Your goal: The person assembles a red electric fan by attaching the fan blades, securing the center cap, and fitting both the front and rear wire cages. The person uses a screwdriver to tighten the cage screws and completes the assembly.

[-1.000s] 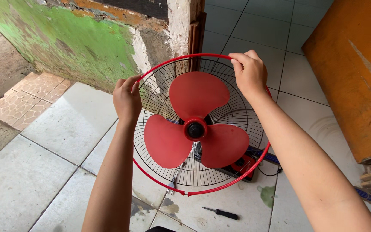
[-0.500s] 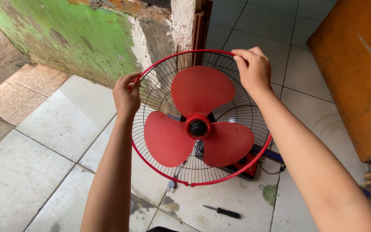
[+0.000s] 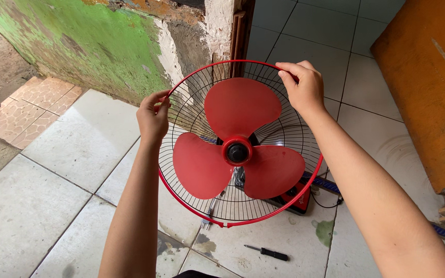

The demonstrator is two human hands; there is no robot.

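Hands grip the red rim of a fan guard (image 3: 209, 98) from above, both arms stretched forward and slightly down from the bottom edge of the view. The left hand (image 3: 153, 117) is clenched on the rim at its upper left, thumb and fingers pinched round the red ring, wrist straight and forearm rising almost vertically in the frame. The right hand (image 3: 301, 88) grasps the rim at the upper right, fingers curled over the top of the ring and knuckles toward the camera, forearm running diagonally from the lower right corner. Inside the wire guard sit three red blades (image 3: 239, 154) around a dark hub (image 3: 237, 152). The fan stands tilted on the white tiled floor (image 3: 63, 180), its red base (image 3: 295, 200) showing behind the lower right of the guard. A black-handled screwdriver (image 3: 267, 252) lies on the tiles near the floor's lower edge, apart from the fan.
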